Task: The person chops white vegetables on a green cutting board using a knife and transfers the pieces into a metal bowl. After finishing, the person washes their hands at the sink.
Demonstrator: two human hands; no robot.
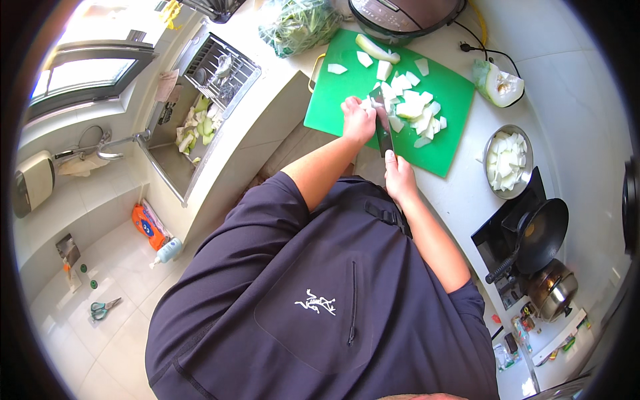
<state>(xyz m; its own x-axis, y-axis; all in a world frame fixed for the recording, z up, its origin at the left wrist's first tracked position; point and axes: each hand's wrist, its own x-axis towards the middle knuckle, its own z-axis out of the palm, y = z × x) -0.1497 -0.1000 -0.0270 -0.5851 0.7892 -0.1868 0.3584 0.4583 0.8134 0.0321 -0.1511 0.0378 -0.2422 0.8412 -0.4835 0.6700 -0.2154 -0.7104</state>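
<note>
My right hand (400, 176) grips the handle of a kitchen knife (382, 122), whose broad blade lies over the green cutting board (335, 107). Left of the blade, my left hand (358, 120) has its fingers curled on a pale piece of winter melon at the blade's side. Cut white melon pieces (425, 112) are heaped on the board right of the knife. A longer melon strip (375, 49) with a few loose pieces lies near the board's far edge. Part of the held piece is hidden by my fingers and the blade.
A metal bowl (530, 170) of cut pieces and a large melon chunk (497, 85) stand right of the board. Beyond it are a bag of greens (300, 25) and a dark cooker (405, 17). Peelings (200, 125) lie in the sink; a wok (545, 235) sits at right.
</note>
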